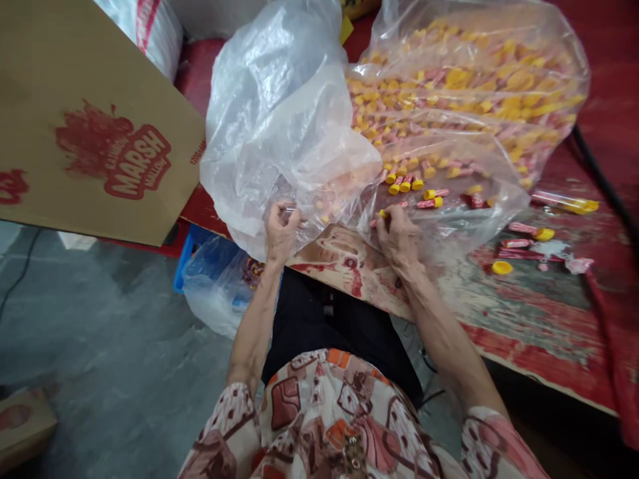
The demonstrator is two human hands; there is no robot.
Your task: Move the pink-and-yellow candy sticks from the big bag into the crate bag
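A big clear plastic bag (449, 100) full of small pink tubes with yellow caps lies on the worn red table (524, 319). Its empty, crumpled mouth part (284, 120) bulges up at the left. My left hand (280, 229) is closed on the bag's plastic edge near the table's front rim. My right hand (397, 236) is closed in a pinch on a yellow-capped tube (382, 214) at the bag's opening. Several tubes (407, 185) lie loose just inside the opening.
A brown carton with a red "MARSH MALLOW" print (94, 126) stands at the left. Below the table edge a blue crate with a plastic bag (214, 279) rests on the grey floor. Loose tubes and a yellow cap (502, 267) lie on the table at right. A black cable (604, 179) runs along the right side.
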